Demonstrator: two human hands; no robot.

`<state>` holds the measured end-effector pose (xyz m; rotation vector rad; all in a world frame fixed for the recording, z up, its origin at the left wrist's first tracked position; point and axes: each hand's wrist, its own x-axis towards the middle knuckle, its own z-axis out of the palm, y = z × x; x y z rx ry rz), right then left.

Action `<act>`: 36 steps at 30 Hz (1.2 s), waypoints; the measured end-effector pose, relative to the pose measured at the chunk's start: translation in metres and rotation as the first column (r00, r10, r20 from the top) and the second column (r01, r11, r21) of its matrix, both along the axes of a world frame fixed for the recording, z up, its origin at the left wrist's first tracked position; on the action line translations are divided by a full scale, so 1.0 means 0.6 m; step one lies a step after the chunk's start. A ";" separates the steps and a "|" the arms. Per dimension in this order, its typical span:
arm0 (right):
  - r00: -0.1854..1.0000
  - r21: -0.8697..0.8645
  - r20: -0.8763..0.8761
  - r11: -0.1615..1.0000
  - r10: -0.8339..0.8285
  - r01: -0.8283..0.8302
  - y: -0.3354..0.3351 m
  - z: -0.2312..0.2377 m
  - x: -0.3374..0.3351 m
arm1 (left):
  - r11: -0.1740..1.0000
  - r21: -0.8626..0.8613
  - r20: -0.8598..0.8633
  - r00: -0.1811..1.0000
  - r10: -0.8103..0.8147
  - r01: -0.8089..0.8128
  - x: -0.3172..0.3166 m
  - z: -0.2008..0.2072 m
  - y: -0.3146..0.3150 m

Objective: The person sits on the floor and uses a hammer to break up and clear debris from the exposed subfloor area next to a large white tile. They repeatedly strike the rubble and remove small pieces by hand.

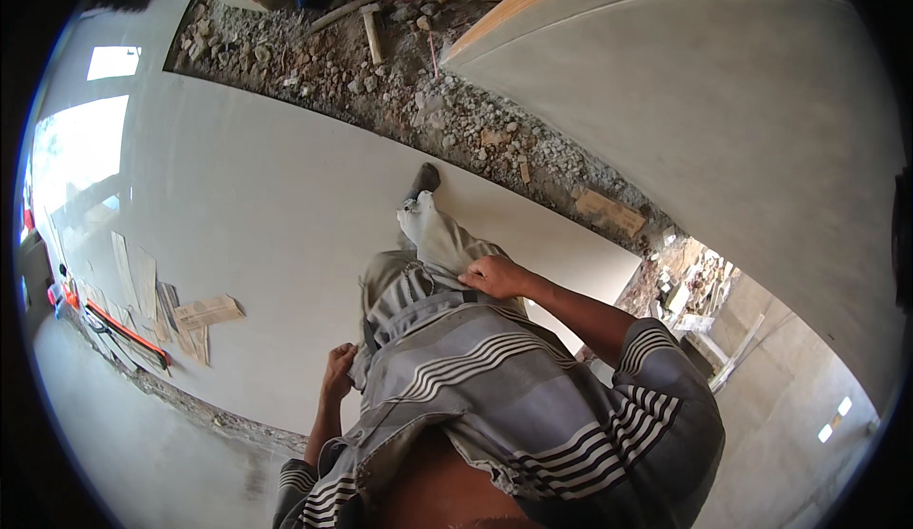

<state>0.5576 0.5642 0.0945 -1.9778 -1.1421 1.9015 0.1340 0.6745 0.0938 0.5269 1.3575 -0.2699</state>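
Pinches the grey trousers with the right hand; curls the left hand closed beside the trousers, cannot tell on what.

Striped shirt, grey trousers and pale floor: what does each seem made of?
Striped shirt: matte cloth, perhaps cotton knit, given its soft drape.
Grey trousers: matte woven fabric, likely cotton, showing creases and a ragged hem.
Pale floor: smooth, glossy, possibly tile, as bright patches reflect.
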 end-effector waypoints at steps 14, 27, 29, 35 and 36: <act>0.910 0.063 0.261 0.946 -0.323 0.318 0.057 -0.500 0.152 | 0.950 0.218 -0.392 0.872 0.295 -0.224 -0.056 -0.411 -0.250; 0.840 0.532 0.493 0.842 -0.225 -0.086 0.421 -0.961 0.232 | 0.849 0.527 -0.658 0.617 0.432 -0.033 0.188 -1.073 0.007; 0.885 0.413 0.436 0.910 -0.165 -0.034 0.477 -0.966 0.226 | 0.872 0.482 -0.737 0.498 0.457 -0.086 0.220 -1.128 0.029; 0.873 0.195 0.485 0.979 -0.047 -0.055 0.612 -0.979 0.202 | 0.781 0.579 -0.815 0.185 0.549 0.233 0.253 -1.209 0.022; 0.890 0.148 0.451 0.989 -0.072 0.005 0.618 -0.989 0.196 | 0.832 0.510 -0.860 0.151 0.487 0.218 0.252 -1.209 0.017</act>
